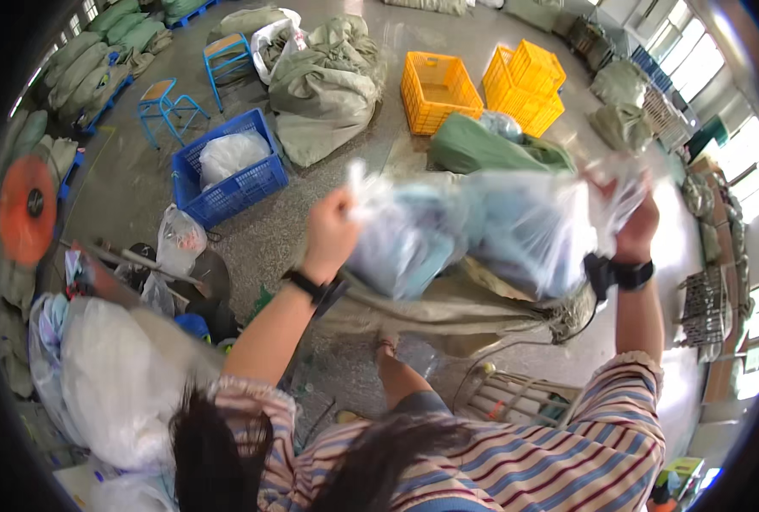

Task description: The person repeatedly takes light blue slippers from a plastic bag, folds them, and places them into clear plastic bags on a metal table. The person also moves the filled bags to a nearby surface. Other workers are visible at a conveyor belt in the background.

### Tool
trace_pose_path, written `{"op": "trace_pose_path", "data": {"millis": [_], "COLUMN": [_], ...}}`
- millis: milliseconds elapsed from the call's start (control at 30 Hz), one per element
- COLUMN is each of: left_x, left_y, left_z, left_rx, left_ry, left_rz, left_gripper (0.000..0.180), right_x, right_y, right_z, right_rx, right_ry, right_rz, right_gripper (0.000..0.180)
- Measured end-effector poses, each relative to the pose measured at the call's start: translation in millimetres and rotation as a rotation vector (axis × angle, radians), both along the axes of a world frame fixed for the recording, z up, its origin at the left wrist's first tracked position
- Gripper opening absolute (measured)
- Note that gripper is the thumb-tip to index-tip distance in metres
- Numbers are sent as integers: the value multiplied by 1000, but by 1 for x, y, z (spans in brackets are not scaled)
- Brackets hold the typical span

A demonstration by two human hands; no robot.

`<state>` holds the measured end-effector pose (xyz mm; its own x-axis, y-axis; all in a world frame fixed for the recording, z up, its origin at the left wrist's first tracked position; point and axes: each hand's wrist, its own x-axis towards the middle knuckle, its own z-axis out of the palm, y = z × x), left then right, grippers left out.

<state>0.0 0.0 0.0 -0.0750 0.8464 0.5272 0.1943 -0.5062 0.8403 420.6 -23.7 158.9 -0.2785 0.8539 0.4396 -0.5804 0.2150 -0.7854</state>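
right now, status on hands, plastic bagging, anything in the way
Left hand, right hand: both gripping translucent plastic bagging. Contents: blue-grey, blurred. In the way: bagging hides part of beige sack.

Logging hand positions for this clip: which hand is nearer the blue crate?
Left. The left hand is right of the blue crate; the right hand is much farther to its right.

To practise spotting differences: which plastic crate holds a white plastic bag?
The blue rectangular plastic crate left of the person's left hand; the white plastic bag lies inside. The yellow plastic crates farther right show none.
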Motion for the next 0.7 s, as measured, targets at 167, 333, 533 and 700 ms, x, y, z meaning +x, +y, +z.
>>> {"op": "trace_pose_path", "data": {"millis": [167, 333, 533, 700], "left_x": [27, -61, -175, -137], "left_y": [-97, -143, -312, -475], "left_z": [242, 351, 381, 362], "left_rx": [377, 509, 436, 406], "left_ry": [-113, -298, -273, -60], "left_rz": [-124, -37, -221, 231], "left_gripper": [18, 23, 18, 30], "right_x": [-40, -32, -82, -192], "right_y": [-106, -129, -109, -160], "right_z": [175, 249, 233, 208], "right_rx": [412, 423, 317, 205], "right_ry": [-272, -235, 0, -119], "right_rz": [-129, -118, 145, 844], "right_gripper": [31, 28, 24, 32]}}
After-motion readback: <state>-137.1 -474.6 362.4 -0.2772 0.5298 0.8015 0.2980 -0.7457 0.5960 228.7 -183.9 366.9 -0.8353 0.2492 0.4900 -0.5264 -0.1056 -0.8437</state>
